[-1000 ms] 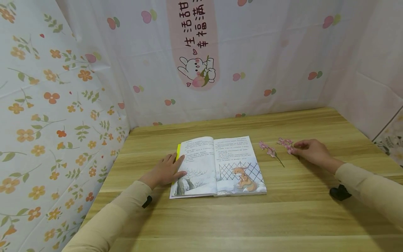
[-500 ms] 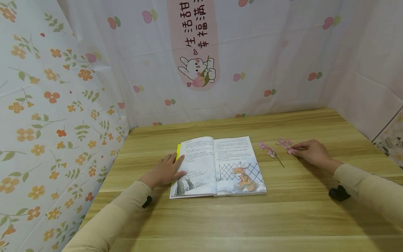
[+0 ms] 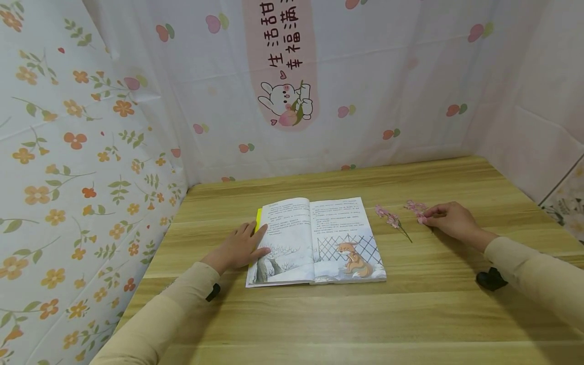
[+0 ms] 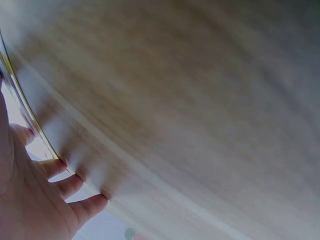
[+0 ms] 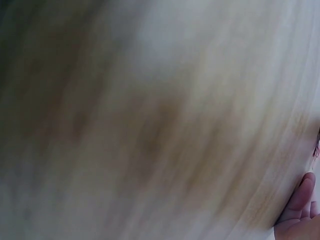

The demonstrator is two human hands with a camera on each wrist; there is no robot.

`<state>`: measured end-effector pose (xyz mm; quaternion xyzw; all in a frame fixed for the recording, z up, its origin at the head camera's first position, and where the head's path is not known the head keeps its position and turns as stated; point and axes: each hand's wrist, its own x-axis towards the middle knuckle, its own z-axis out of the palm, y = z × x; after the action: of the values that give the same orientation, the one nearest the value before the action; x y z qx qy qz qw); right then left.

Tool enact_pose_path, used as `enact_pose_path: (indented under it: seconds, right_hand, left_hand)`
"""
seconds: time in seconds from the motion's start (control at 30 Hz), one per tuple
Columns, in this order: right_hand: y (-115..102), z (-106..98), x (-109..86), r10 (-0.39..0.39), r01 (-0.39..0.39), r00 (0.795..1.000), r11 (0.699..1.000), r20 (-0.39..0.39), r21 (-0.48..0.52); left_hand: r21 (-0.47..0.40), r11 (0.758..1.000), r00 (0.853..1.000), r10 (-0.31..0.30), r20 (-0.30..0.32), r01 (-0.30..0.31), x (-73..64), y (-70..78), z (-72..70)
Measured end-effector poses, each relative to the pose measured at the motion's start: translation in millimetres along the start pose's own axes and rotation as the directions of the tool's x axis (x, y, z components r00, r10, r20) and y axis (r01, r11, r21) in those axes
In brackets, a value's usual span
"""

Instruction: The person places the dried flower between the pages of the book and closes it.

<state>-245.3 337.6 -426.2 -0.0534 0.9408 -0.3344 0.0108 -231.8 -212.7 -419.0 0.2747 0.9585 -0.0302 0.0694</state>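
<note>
An open picture book (image 3: pixel 337 218) lies on the wooden table, with a fox drawn on its right page. My left hand (image 3: pixel 239 247) rests along its left edge, thumb on the page and fingers relaxed. In the left wrist view that left hand (image 4: pixel 40 195) has its fingertips on the tabletop by the book's yellow edge. To the right of the book, my right hand (image 3: pixel 452 221) pinches a sprig of pink flowers (image 3: pixel 414 207) between thumb and fingers; its stem is mostly hidden by the hand. Only the right thumb (image 5: pixel 302 195) and part of the palm show in the right wrist view.
A second pink flower sprig (image 3: pixel 393 221) lies on the table (image 3: pixel 319 324) between the book and my right hand. Behind the table hangs a patterned cloth (image 3: pixel 365 81) with a rabbit drawing, and a floral cloth (image 3: pixel 91 167) borders the left side.
The flower sprig in my right hand shifts a little left and then back right. My left hand and the book keep their places.
</note>
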Motion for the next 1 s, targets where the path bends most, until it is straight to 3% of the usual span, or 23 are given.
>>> enact_pose_path:
  seconds: [0.6, 1.0]
  right_hand:
    - [2, -8, -7.5, 0.003, -0.007, 0.998, 0.999, -0.065, -0.052]
    - [1, -4, -9.7, 0.039, -0.045, 0.993, 0.998, -0.109, -0.047]
  left_hand:
    - [0.002, 1.000, 1.000, -0.014, 0.004, 0.014, 0.9, 1.2, -2.2]
    - [-0.013, 1.000, 1.000, 0.017, -0.012, -0.017, -1.4, -0.5, 0.1]
